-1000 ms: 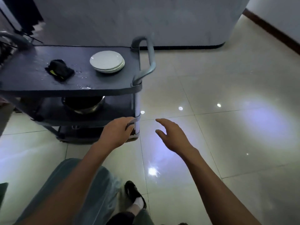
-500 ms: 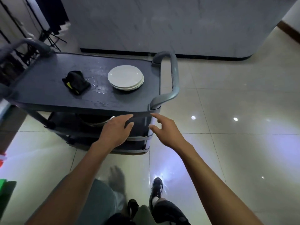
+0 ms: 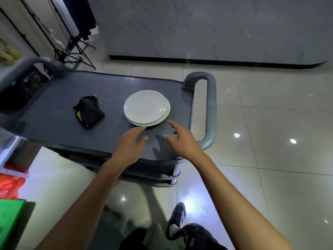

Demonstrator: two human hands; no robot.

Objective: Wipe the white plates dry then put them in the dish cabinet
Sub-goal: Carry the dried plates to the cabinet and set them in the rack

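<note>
On the cart (image 3: 54, 127), toward the left half of its dark top, a crumpled black cloth (image 3: 89, 111) lay by itself, with water drops scattered on the surface between it and the plates. The stack of white plates (image 3: 146, 107) sat near the right end of the top, close to the grey handle (image 3: 210, 109) and nearer the front edge than the back one. The stack looked like three or so plates, slightly offset, so the rims did not line up.

The left hand (image 3: 129, 147) hovered over the front edge with fingers spread and empty, its fingertips just short of the stack's near rim. The right hand (image 3: 182, 139) was likewise spread and empty, reaching from the right front corner toward the same rim.

The plates were probably ceramic: stiff, fairly heavy as a stack, breakable, and likely slick if wet. A safe hold would be on opposite rims of the top plate, thumb above and fingers under, lifting one at a time. The offset rims should give the fingers a way in.
</note>
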